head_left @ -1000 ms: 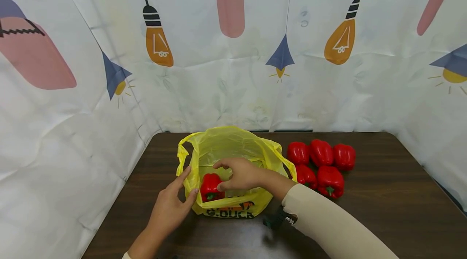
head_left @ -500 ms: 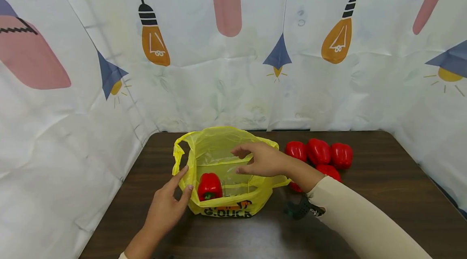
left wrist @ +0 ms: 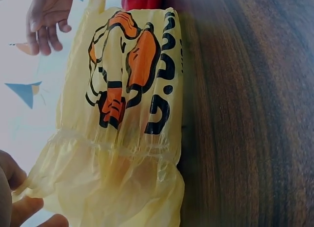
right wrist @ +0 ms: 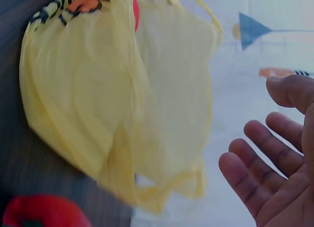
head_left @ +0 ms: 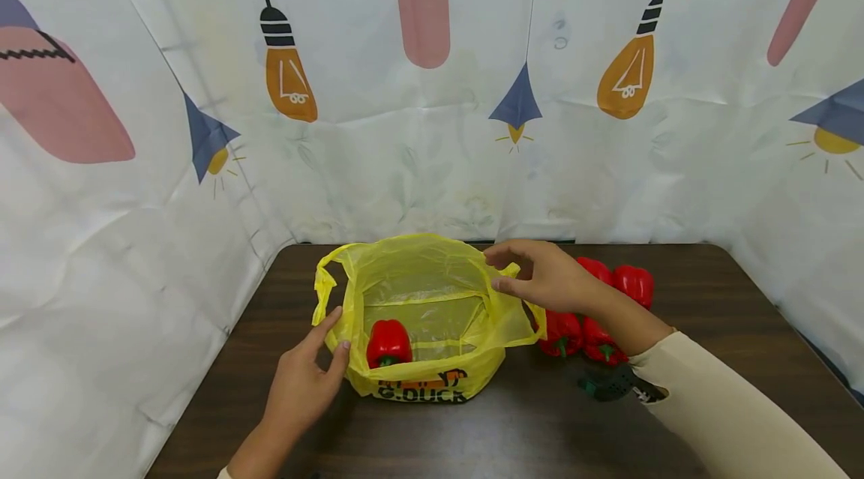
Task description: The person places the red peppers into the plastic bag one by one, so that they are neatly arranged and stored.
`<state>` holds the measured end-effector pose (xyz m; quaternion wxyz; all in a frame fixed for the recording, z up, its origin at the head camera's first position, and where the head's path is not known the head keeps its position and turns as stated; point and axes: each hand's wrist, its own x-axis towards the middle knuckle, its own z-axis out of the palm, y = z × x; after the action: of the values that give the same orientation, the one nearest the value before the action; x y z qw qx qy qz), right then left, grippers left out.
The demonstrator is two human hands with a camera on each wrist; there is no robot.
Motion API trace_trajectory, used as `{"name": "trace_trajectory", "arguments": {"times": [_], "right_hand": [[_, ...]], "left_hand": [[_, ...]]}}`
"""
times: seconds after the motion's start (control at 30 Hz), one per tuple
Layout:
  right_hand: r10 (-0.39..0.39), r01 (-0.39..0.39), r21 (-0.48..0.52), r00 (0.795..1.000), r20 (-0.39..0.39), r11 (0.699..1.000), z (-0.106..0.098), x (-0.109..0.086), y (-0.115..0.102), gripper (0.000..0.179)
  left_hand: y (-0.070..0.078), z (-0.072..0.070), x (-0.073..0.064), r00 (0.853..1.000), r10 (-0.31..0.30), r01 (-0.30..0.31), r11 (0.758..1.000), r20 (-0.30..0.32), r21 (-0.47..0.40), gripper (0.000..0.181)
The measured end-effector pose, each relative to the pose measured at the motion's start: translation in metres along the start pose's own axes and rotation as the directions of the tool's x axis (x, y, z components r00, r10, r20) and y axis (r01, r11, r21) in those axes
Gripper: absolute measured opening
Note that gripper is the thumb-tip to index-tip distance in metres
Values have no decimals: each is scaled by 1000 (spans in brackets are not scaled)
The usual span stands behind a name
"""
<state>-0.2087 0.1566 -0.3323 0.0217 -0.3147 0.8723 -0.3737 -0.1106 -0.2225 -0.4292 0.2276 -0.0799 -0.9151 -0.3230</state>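
Note:
A yellow plastic bag (head_left: 496, 314) stands with its mouth open on the dark table, its duck print facing the person. One red bell pepper (head_left: 388, 344) lies inside, at the near left. My left hand (head_left: 302, 378) holds the bag's left rim between thumb and fingers; in the left wrist view the edge runs between the fingertips (left wrist: 27, 207). My right hand (head_left: 543, 276) hovers above the bag's right handle with nothing in it. Its fingers are apart and slightly bent, as the right wrist view shows. Several red bell peppers (head_left: 634, 284) sit beyond it, partly hidden by the hand and forearm.
The dark wooden table (head_left: 729, 329) extends to both sides of the bag. Behind it hangs a pale sheet (head_left: 418, 149) printed with lamps and bulbs. A dark strap device (head_left: 614, 383) is on the right wrist. The bag's handle loop (head_left: 536, 321) sticks out toward the peppers.
My right hand has come out of the bag's mouth and moved right, toward the other peppers, leaving the pepper inside. My left hand stays at the rim, shifted slightly left with it.

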Motion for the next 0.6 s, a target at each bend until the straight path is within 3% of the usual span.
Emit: {"name": "trace_trajectory", "arguments": {"times": [0.37, 0.6], "right_hand": [[88, -88, 6, 993, -82, 996, -31, -31, 33, 48], [142, -152, -80, 983, -113, 985, -45, -51, 55, 49]], "left_hand": [[1, -5, -4, 1000, -16, 16, 1000, -5, -26, 58], [0, -5, -2, 1000, -24, 25, 1000, 10, -13, 59]]}}
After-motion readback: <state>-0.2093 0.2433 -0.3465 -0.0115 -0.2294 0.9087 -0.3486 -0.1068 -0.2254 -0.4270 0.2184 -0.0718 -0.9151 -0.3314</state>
